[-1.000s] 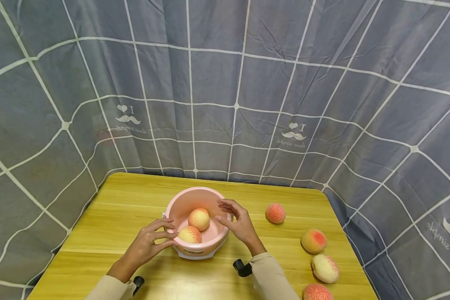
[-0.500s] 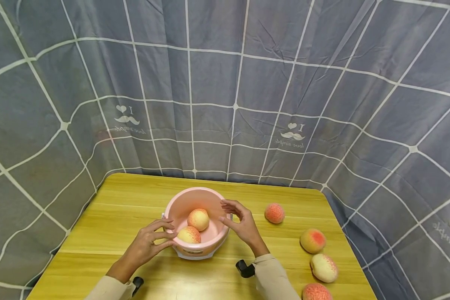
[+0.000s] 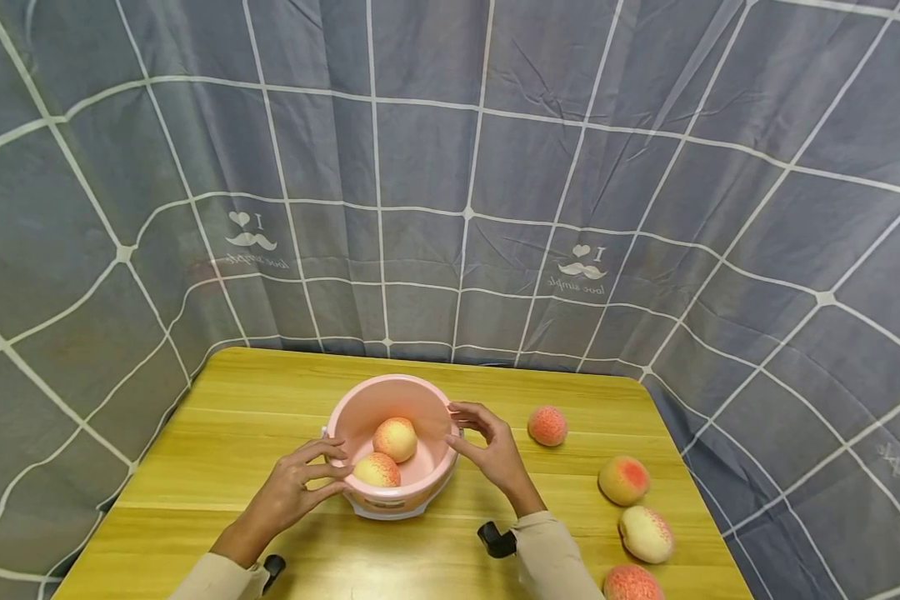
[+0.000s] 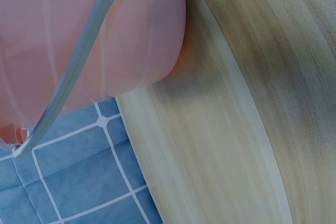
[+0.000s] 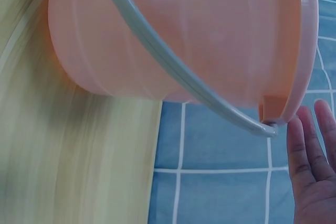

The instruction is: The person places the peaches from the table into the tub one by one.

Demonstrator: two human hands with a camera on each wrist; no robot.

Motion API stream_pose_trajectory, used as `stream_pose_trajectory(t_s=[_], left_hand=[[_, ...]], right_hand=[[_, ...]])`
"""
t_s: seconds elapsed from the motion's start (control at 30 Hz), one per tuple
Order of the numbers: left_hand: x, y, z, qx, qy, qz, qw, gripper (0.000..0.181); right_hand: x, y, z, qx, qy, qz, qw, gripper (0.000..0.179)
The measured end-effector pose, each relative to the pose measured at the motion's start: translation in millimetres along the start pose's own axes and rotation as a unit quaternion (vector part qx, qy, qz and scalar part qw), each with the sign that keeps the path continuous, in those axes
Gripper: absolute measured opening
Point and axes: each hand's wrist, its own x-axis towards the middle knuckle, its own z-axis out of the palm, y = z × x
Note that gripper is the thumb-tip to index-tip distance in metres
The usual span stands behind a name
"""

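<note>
A pink bucket (image 3: pixel 397 392) stands upright on the table with two yellow-and-red peaches inside, one nearer peach (image 3: pixel 377 471) and one farther peach (image 3: pixel 395 439). My left hand (image 3: pixel 288 487) is at the left of its rim, the relaxed fingers overlapping the edge. On the opposite side, my right hand (image 3: pixel 498 454) has its fingertips right at the rim. In the right wrist view its fingers (image 5: pixel 297 150) look straight, beside the bucket's rim. A grey handle (image 5: pixel 173 66) hangs down along the bucket's near side. The left wrist view shows the bucket wall (image 4: pixel 142 35) without the hand.
To the right on the wooden table (image 3: pixel 240 417) lie a red peach (image 3: pixel 547 426), a yellow peach with a red patch (image 3: pixel 624 480), a pale peach (image 3: pixel 647 534) and another red peach (image 3: pixel 633 583). A grey checked curtain (image 3: pixel 420 167) surrounds the table.
My right hand has shifted slightly right, its fingers drawing back from over the bucket's opening to its rim. The left hand, bucket and peaches stay in place.
</note>
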Motion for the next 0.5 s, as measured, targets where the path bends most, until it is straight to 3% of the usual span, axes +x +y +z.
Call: stream_pose_trajectory(t_s=[0.5], left_hand=[[0.2,1.3,-0.3,-0.001,-0.002,-0.006,1.0000,0.038]], right_hand=[[-19.7,8,-12,-0.014,0.019,0.013,0.9996,0.042]])
